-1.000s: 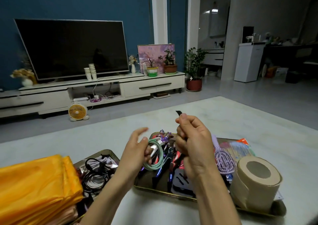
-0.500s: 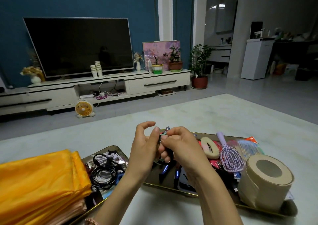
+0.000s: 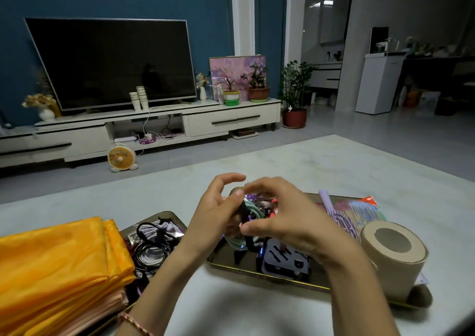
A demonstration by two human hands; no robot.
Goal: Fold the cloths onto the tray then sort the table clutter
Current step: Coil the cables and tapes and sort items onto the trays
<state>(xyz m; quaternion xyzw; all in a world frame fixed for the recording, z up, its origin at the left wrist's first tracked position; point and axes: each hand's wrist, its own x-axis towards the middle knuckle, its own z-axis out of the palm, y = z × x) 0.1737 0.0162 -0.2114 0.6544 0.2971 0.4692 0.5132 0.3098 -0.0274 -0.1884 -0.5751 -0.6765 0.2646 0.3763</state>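
Both my hands meet over the right tray (image 3: pixel 270 275). My left hand (image 3: pixel 218 215) grips a coiled mint-green cable (image 3: pixel 253 208) with a black strap round it. My right hand (image 3: pixel 285 222) pinches that strap and cable from the other side, its fingers curled over the top. Part of the coil hangs below my hands (image 3: pixel 235 244). Folded orange cloths (image 3: pixel 59 266) lie stacked on the left tray (image 3: pixel 177 218), beside a tangle of black and white cables (image 3: pixel 151 248). What lies under my hands is hidden.
On the right tray are a purple hairbrush (image 3: pixel 339 220), a dark slotted block (image 3: pixel 285 257), coloured packets (image 3: pixel 362 208) and a brown paper roll (image 3: pixel 393 256). The pale marble table (image 3: pixel 308 163) stretches beyond. A TV stand and small orange fan (image 3: pixel 121 157) stand further off.
My hands came together from apart and dropped closer to the tray. The black strap held up in my right hand is now wrapped round the green coil.
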